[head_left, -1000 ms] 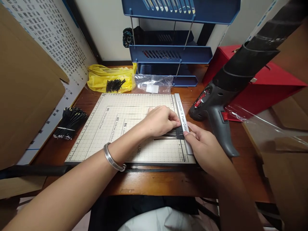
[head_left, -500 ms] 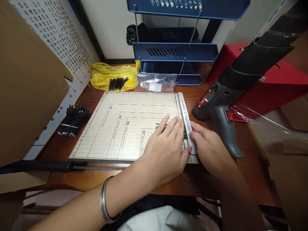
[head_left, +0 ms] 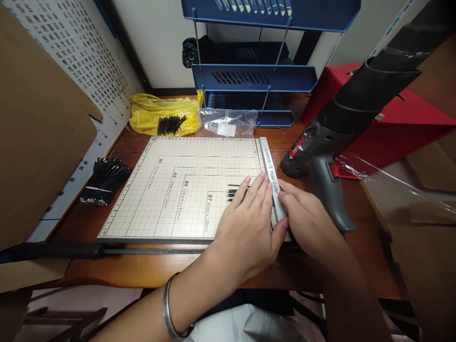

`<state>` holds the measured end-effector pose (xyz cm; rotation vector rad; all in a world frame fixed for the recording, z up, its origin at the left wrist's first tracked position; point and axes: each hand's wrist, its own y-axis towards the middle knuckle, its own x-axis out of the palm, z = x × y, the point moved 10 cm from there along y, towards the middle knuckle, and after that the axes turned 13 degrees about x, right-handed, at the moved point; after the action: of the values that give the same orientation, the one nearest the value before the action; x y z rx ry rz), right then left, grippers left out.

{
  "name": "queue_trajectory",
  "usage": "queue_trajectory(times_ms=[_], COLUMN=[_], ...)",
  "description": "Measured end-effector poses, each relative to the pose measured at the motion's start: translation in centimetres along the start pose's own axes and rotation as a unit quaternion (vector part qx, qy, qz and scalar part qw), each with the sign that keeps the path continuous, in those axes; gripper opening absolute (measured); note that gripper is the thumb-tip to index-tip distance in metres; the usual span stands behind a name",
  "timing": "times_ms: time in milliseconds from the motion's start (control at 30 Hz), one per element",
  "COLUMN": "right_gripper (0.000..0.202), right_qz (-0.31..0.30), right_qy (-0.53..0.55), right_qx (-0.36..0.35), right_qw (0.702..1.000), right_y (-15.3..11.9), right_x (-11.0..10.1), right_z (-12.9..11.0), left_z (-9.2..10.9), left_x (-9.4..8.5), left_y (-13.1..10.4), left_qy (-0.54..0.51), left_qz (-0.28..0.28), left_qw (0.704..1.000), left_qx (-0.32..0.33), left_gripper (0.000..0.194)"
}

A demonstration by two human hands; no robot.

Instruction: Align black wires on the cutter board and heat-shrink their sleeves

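Observation:
My left hand [head_left: 249, 218] lies flat on the paper cutter's gridded board [head_left: 185, 199], fingers together and stretched out. It covers several thin black wire-like pieces [head_left: 231, 193], whose left ends stick out beyond the index finger. Its thumb touches the metal rail [head_left: 269, 161] along the right side. My right hand [head_left: 306, 216] is closed against the outer edge of that rail, thumb and curled index finger at its lower part. Whatever lies between those fingers is hidden. The cutter's black handle [head_left: 64, 250] and blade arm extend along the front edge.
A banded bundle of black wires [head_left: 105, 180] lies left of the board. Behind it are a yellow bag [head_left: 142, 114] with short black pieces [head_left: 171, 124], a clear bag [head_left: 228, 121] and blue tiered trays [head_left: 249, 78]. A heat gun [head_left: 327, 137] and red box [head_left: 402, 118] stand right.
The view has shifted slightly. My left hand has moved slightly right relative to the board, so more of the thin black pieces' ends show. My right hand stays at the rail.

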<state>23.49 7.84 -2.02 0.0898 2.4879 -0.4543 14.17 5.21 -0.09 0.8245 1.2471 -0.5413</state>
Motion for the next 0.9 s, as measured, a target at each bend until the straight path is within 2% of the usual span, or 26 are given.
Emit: queue_trajectory(times_ms=[100, 200, 267, 333, 433, 567, 700, 900], right_gripper=[0.049, 0.057, 0.063, 0.064, 0.059, 0.058, 0.059, 0.059], right_qz=[0.032, 0.135, 0.198, 0.224, 0.222, 0.217, 0.205, 0.191], right_qy=[-0.044, -0.106, -0.152, -0.212, -0.308, -0.378, -0.398, -0.393], right_qx=[0.022, 0.031, -0.029, -0.102, -0.137, -0.15, -0.162, -0.166], right_qw=[0.998, 0.985, 0.968, 0.946, 0.915, 0.887, 0.879, 0.884], right_y=[-0.1, -0.9, -2.0, -3.1, -4.0, -4.3, -4.5, -4.3], right_x=[-0.4, -1.4, -1.1, 0.2, 2.4, 3.6, 4.4, 5.2], right_z=[0.2, -0.1, -1.4, -2.7, -3.2, -3.6, -4.2, -4.2], left_z=[-0.3, -1.5, -2.6, -3.4, -4.0, -4.3, -4.3, -4.6], left_x=[-1.1, -2.6, -3.3, -3.6, -3.7, -3.5, -3.4, -3.4], left_y=[-0.6, -2.0, -3.1, -4.1, -5.2, -5.9, -6.2, -6.8], left_qy=[0.022, 0.047, 0.059, 0.067, 0.074, 0.073, 0.068, 0.063], left_qz=[0.028, 0.045, 0.046, 0.045, 0.047, 0.043, 0.041, 0.053], left_qw=[0.999, 0.997, 0.996, 0.995, 0.994, 0.993, 0.994, 0.994], left_qx=[-0.008, -0.032, -0.05, -0.061, -0.07, -0.076, -0.071, -0.078], left_gripper=[0.061, 0.059, 0.058, 0.058, 0.057, 0.057, 0.056, 0.055])
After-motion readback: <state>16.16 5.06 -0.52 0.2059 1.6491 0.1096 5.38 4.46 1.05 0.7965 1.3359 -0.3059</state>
